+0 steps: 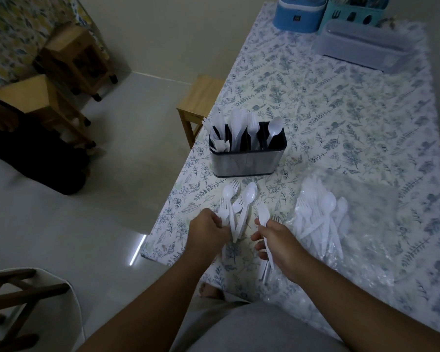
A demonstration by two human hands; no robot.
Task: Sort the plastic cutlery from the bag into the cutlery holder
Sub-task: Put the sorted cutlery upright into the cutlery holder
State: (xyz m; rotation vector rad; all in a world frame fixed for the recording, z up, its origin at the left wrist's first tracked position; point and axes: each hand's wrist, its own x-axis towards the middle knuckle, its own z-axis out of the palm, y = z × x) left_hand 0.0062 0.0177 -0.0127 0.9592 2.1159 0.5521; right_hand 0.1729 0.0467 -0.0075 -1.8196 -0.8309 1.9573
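Note:
A steel cutlery holder (247, 162) with black dividers stands near the table's left edge, with white knives, forks and a spoon upright in it. In front of it my left hand (207, 231) grips a bunch of white spoons and forks (235, 208) fanned above the table. My right hand (277, 243) holds a white fork (262, 214) by its handle, prongs pointing away. To the right lies a clear plastic bag (381, 224) with a heap of white cutlery (320, 219) on it.
The table wears a floral cloth (341, 110). At its far end stand a blue container (300, 15), a teal cutlery caddy (358, 11) and a clear lidded box (363, 45). A wooden stool (201, 97) stands against the table's left side. More wooden furniture is on the floor at left.

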